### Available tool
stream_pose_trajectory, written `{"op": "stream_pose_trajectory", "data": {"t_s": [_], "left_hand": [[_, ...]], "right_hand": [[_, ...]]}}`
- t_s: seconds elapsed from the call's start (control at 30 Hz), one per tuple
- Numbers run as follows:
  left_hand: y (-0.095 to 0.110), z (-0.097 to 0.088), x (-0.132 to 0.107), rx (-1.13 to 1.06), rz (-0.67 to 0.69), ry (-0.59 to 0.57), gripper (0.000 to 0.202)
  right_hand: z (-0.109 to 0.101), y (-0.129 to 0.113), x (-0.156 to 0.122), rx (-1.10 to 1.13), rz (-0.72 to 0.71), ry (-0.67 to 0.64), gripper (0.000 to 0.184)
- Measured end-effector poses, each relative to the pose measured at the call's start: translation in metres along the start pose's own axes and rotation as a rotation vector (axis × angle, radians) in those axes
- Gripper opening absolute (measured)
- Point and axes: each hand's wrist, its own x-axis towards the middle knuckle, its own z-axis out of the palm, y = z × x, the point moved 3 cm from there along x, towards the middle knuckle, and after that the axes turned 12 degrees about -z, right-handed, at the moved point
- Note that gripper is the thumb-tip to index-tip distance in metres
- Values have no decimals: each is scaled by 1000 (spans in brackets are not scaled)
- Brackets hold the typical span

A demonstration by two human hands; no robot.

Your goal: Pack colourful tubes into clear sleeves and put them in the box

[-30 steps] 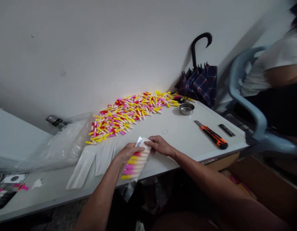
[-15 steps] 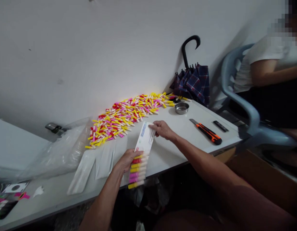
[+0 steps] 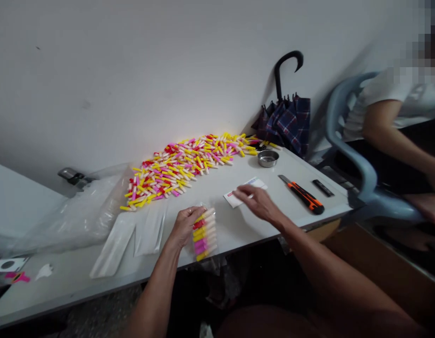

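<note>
My left hand grips a clear packet of coloured sticks, red, yellow and pink, near the table's front edge. My right hand hovers just above the table with fingers spread, holding nothing. A white printed card lies flat on the table right behind its fingertips. A long heap of loose yellow, pink, red and white sticks runs along the wall behind.
Empty clear sleeves lie left of the packet, beside a crumpled plastic bag. A steel bowl, an orange utility knife, a small black bar and a plaid umbrella stand right. Another person sits in a blue chair.
The white card came out of the packet with my right hand, was carried right, and now lies on the table, released. The packet in my left hand has shifted slightly.
</note>
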Motion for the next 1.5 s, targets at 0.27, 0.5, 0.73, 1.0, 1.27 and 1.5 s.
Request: {"op": "stream_pose_trajectory", "data": {"t_s": [0.27, 0.5, 0.73, 1.0, 1.27, 1.5], "left_hand": [[-4, 42, -5, 99, 154, -5, 44], [-20, 65, -3, 60, 177, -17, 47], [-24, 79, -1, 26, 165, -35, 53], [-22, 94, -6, 27, 191, -67, 53], [-17, 155, -8, 129, 338, -190, 50], [-20, 231, -17, 53, 320, -440, 52]], "right_hand": [[57, -25, -28, 658, 135, -127, 38], [49, -31, -46, 568, 221, 219, 36], [38, -26, -54, 547, 271, 484, 51], [3, -38, -68, 493, 240, -28, 51], [-45, -39, -105, 337, 367, -1, 41], [-105, -58, -147, 64, 321, 324, 44]]}}
